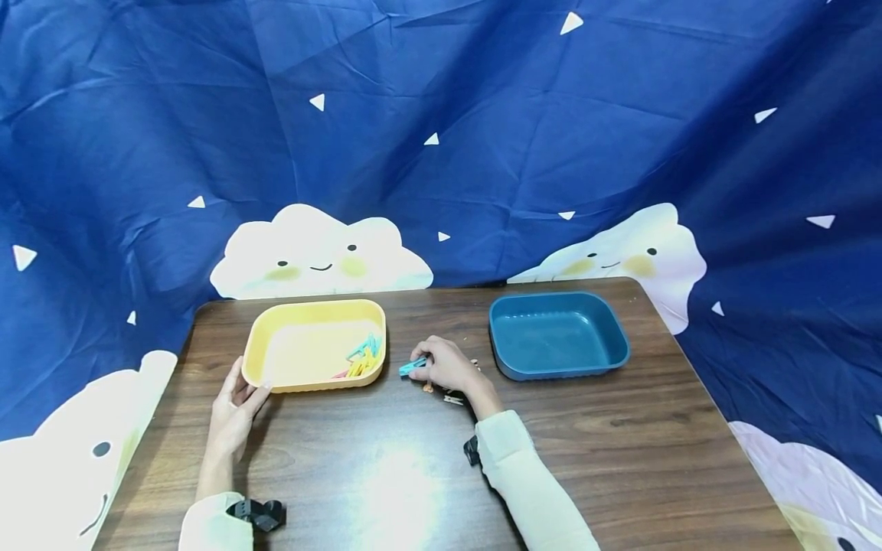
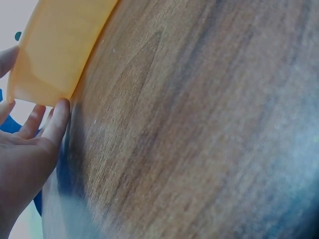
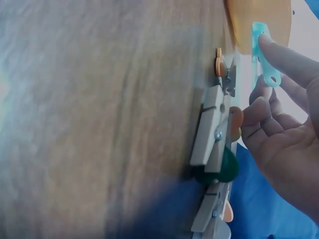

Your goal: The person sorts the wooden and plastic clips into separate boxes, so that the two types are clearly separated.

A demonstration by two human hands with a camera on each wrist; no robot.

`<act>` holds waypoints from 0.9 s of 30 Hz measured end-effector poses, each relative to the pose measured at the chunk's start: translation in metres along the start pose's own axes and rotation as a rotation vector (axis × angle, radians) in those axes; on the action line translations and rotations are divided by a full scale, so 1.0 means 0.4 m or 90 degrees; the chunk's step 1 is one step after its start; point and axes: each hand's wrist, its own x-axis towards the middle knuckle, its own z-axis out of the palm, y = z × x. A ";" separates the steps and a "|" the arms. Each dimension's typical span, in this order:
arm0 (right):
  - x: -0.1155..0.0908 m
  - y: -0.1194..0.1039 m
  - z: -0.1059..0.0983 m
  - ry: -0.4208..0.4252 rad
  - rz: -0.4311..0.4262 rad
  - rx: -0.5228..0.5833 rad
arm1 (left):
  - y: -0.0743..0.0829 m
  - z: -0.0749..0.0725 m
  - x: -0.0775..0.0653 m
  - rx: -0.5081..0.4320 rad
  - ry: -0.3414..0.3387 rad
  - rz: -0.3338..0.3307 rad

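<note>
My left hand (image 1: 233, 417) holds the front left corner of a yellow plastic box (image 1: 296, 385), thumb at the front wall and fingers along the left side. In the left wrist view, fingertips touch the box wall (image 2: 65, 55). Inside the box, blue, yellow and pink clothespins (image 1: 364, 360) lie heaped at the right end. Between thumb and fingers, my right hand (image 1: 444, 365) pinches a light blue clothespin (image 3: 264, 57), just right of the box. Under that hand, several pale wooden clothespins (image 3: 208, 127) lie on the table, some with orange or green decorations.
A dark blue box (image 1: 558, 337) stands at the back right of the brown wooden table (image 1: 620, 444). Behind the table hangs a blue cloth (image 1: 441, 92) with white clouds and triangles. Black straps with small devices (image 1: 258, 514) sit at both wrists.
</note>
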 end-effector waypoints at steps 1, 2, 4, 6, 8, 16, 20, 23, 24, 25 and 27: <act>0.001 -0.002 0.000 0.002 -0.001 0.001 | 0.000 0.000 0.000 -0.001 -0.002 0.000; 0.002 -0.003 0.000 0.003 -0.003 0.001 | 0.000 0.000 0.000 0.001 -0.002 -0.002; 0.004 -0.006 -0.001 0.007 -0.006 0.004 | 0.000 -0.001 0.001 0.002 -0.002 -0.005; 0.005 -0.008 -0.001 0.011 -0.011 0.006 | -0.001 -0.002 0.001 0.006 0.000 -0.008; 0.007 -0.011 -0.001 0.015 -0.016 0.009 | -0.001 -0.002 0.001 0.005 0.000 -0.009; 0.013 -0.028 -0.002 0.038 -0.029 0.031 | -0.002 -0.002 0.001 -0.001 -0.004 -0.007; 0.020 -0.040 -0.004 0.074 -0.047 0.039 | -0.003 -0.003 0.002 0.002 -0.004 -0.009; 0.025 -0.050 -0.004 0.101 -0.056 0.038 | -0.003 -0.003 0.003 0.002 -0.003 -0.007; 0.027 -0.054 -0.003 0.106 -0.057 0.038 | -0.003 -0.002 0.003 0.000 -0.002 -0.006; 0.029 -0.058 -0.002 0.109 -0.059 0.039 | -0.003 -0.002 0.003 -0.002 -0.001 -0.004; 0.032 -0.065 0.001 0.109 -0.063 0.041 | -0.003 -0.001 0.003 -0.007 0.000 -0.001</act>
